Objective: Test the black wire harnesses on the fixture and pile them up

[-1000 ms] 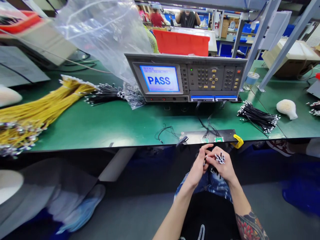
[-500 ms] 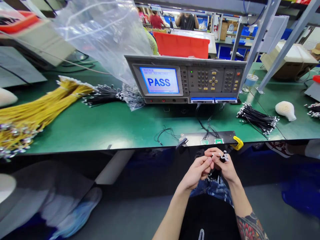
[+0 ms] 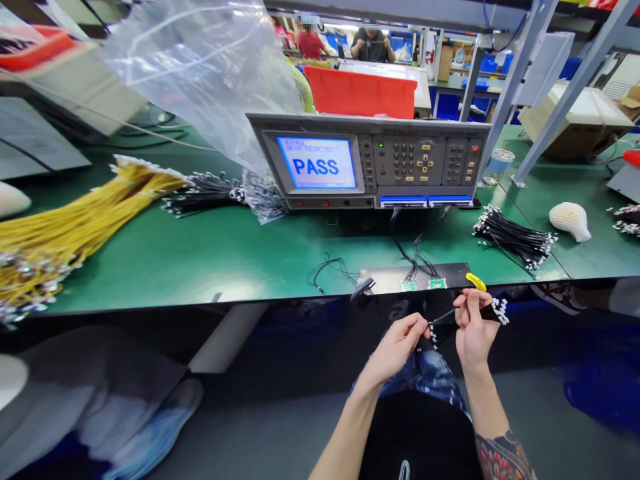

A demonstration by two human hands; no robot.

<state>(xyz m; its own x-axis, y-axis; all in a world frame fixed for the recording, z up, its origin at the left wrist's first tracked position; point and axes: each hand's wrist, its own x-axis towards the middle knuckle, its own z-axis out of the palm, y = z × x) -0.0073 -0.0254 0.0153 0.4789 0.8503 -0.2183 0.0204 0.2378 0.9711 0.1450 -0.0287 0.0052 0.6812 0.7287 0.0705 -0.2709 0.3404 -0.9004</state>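
In front of my lap, below the table edge, my left hand [image 3: 404, 341] pinches the end of a thin black cable [image 3: 443, 317] that stretches across to my right hand [image 3: 473, 327]. The fingers of that right hand are wrapped round a bundle of black cables, whose white connectors [image 3: 500, 311] stick out on its right side. More white connectors [image 3: 433, 337] hang between the hands. Just beyond them, at the table edge, lies a dark board with two small green circuit boards [image 3: 409, 286] wired to a tester [image 3: 425, 163] reading PASS. A yellow clamp handle [image 3: 476, 281] is just above my right fingertips.
Right of the tester lies a pile of black cables [image 3: 515, 237]. Yellow cables [image 3: 85, 227] and another black bundle [image 3: 200, 192] lie left, beside a clear plastic bag [image 3: 205, 80]. A dark clamp [image 3: 363, 288] and loose wires [image 3: 327, 270] are near the edge. A red bin [image 3: 360, 92] stands behind.
My hands were together and have moved apart. The right went right and slightly up with the bundle, and one cable now spans between them. PASS stays on the screen.
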